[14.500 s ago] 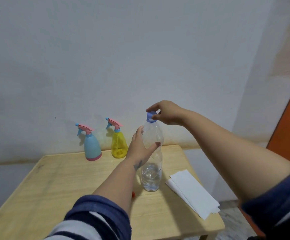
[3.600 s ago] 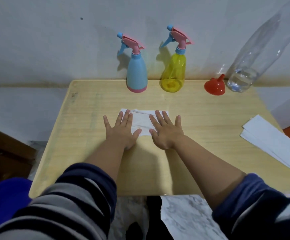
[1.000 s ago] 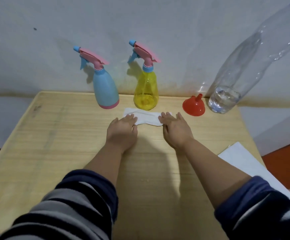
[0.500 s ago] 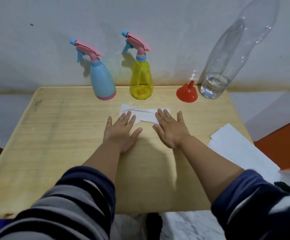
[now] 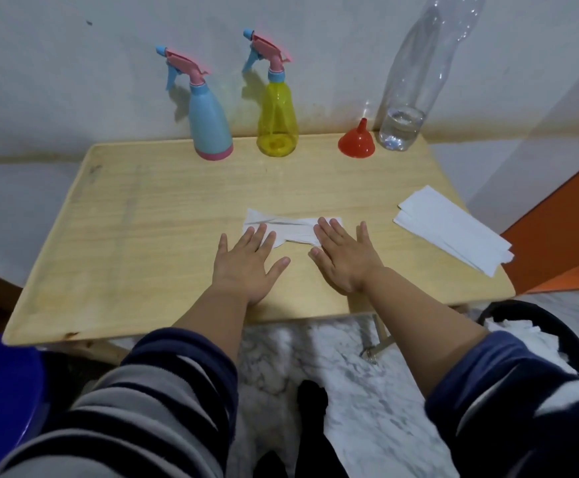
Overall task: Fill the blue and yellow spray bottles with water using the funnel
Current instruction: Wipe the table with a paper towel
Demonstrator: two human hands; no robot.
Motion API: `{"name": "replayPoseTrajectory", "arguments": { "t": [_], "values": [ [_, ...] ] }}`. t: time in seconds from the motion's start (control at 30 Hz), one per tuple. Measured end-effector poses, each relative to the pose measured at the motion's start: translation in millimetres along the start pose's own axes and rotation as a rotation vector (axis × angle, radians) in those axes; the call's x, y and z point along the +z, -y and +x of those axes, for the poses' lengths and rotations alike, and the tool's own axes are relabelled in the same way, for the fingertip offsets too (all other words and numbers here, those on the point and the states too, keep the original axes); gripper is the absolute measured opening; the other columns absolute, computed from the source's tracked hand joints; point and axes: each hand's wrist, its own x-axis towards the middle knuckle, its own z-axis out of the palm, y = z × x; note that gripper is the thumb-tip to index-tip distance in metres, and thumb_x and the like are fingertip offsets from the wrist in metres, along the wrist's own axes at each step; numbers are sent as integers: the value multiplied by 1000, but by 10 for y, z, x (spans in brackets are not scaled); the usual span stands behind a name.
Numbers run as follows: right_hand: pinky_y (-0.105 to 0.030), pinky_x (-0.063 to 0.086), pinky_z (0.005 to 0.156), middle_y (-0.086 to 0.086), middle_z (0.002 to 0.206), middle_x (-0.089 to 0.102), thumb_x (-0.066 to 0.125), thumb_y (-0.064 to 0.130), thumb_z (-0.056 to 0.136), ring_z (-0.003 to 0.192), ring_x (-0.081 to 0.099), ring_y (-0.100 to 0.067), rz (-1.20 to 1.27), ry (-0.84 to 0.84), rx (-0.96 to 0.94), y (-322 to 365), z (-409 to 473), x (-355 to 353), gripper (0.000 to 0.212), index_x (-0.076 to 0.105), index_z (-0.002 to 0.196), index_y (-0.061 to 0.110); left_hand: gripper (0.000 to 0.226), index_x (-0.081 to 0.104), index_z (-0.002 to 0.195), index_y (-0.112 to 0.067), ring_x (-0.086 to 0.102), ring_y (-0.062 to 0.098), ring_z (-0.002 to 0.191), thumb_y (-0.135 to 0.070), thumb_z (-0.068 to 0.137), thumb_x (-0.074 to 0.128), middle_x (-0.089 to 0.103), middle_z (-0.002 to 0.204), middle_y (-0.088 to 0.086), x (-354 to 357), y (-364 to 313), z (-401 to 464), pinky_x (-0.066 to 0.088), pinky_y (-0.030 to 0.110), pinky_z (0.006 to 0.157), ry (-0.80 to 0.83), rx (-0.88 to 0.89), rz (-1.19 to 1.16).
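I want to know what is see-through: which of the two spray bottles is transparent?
The yellow spray bottle, standing right of the blue spray bottle. Its bottom shows through its wall; the blue one is opaque.

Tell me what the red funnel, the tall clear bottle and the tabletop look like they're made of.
Red funnel: likely plastic, opaque, with a smooth, slightly glossy look. Tall clear bottle: thin transparent plastic, judging by its ribbed, dented walls; a little water shows at the bottom. Tabletop: pale wood or wood-look laminate with visible grain lines and a matte finish.

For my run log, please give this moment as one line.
left hand: flat on tissue | right hand: flat on tissue | funnel: untouched | spray bottles: capped
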Motion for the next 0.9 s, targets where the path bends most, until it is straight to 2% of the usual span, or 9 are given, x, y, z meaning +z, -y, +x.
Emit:
{"name": "replayPoseTrajectory", "arguments": {
  "t": [0.6,0.77,0.9],
  "values": [
    [-52,-10,117,6,162,-6,11,41,103,149,-5,-11,-46,22,-37,156,-847,213,56,1,154,19,67,-1,154,-28,-6,13,149,-60,97,12,-5,162,-8,239,-207,-838,-1,46,121,4,7,25],
    [-49,-7,117,8,162,2,17,38,104,149,2,-11,-89,6,-96,77,-932,224,53,7,153,22,62,5,154,-27,1,13,150,-51,101,26,3,162,-9,304,-296,-1012,6,41,121,-71,-14,35],
    [-45,-3,119,10,161,13,29,29,104,148,12,-10,-109,-38,-145,12,-1026,238,48,19,151,24,58,15,153,-28,13,12,149,-42,101,37,17,160,-9,321,-368,-1104,14,35,120,-147,-32,24]
  ]
}}
